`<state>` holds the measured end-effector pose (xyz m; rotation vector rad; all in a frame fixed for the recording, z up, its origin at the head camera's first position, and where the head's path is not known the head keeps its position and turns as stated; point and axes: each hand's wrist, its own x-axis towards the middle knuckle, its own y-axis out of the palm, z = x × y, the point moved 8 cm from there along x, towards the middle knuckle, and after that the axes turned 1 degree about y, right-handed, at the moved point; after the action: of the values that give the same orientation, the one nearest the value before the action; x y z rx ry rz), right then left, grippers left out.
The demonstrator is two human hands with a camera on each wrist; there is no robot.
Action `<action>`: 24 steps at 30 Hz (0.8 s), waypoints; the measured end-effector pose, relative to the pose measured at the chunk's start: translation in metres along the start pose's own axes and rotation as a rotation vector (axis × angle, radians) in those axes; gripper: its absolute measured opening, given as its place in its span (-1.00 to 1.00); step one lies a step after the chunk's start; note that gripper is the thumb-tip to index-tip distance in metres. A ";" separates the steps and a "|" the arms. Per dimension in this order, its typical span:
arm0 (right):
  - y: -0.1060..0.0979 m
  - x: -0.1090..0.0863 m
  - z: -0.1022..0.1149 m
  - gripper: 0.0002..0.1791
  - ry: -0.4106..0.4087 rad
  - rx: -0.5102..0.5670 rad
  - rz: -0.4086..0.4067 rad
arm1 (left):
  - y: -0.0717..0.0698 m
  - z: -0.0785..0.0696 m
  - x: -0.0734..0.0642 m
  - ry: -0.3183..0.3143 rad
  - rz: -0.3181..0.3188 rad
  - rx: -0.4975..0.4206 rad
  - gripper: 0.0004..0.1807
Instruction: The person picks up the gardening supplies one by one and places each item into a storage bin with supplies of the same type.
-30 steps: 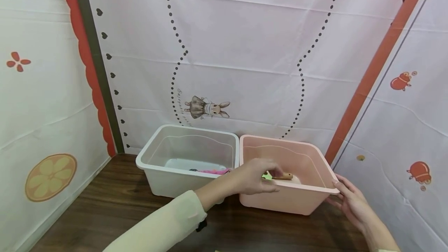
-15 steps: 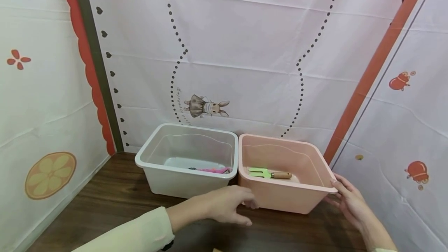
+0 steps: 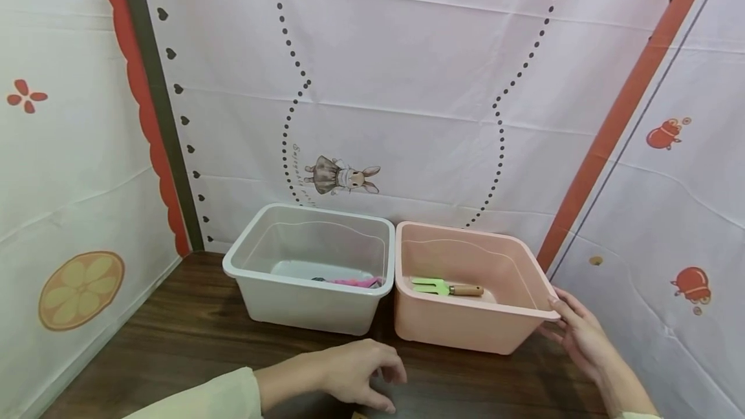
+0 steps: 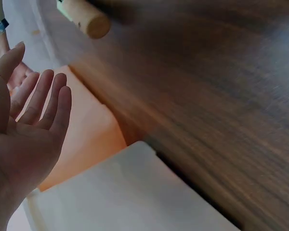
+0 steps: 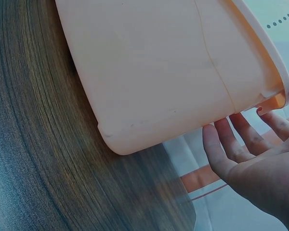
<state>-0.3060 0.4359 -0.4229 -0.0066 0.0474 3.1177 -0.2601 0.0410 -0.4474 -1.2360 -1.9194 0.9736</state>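
My left hand (image 3: 363, 374) hovers over the dark table in front of the bins, fingers loosely bent and holding nothing. In the left wrist view, a round wooden handle (image 4: 92, 21) with a pale green piece lies beyond its fingertips; the rest is cut off. My right hand (image 3: 582, 335) grips the right end of the pink bin (image 3: 460, 325), thumb over the rim and fingers under it against the outer wall (image 5: 168, 72). Inside that bin lies a garden hand fork (image 3: 445, 287) with light green tines and a wooden handle.
A white bin (image 3: 308, 302) stands left of the pink one, side by side with it. It contains a bright pink item (image 3: 357, 282), partly hidden by the front wall. Printed cloth (image 3: 407, 115) hangs behind and on both sides of the wooden table (image 3: 192, 328).
My left hand has come out of the pink bin and moved down and left toward the table's front, uncovering the hand fork. The right hand has stayed on the rim.
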 end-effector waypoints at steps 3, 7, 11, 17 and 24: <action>0.000 0.000 -0.001 -0.74 0.001 0.006 0.000 | 0.004 -0.003 -0.005 0.021 0.004 0.033 -0.66; -0.001 0.000 -0.001 -0.74 0.009 0.008 0.002 | 0.009 -0.006 -0.011 0.044 0.007 0.083 -0.66; 0.000 0.001 -0.001 -0.74 0.008 0.008 0.007 | 0.015 -0.005 -0.015 0.049 0.030 0.055 -0.67; 0.000 0.002 0.001 -0.75 0.009 0.002 0.000 | 0.027 0.001 -0.019 0.034 0.080 -0.021 -0.72; 0.000 0.001 0.000 -0.75 0.007 0.009 -0.005 | 0.043 0.009 -0.021 -0.016 0.118 -0.092 -0.81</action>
<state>-0.3068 0.4357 -0.4232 -0.0175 0.0609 3.1129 -0.2407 0.0318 -0.4908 -1.4115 -1.9412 0.9662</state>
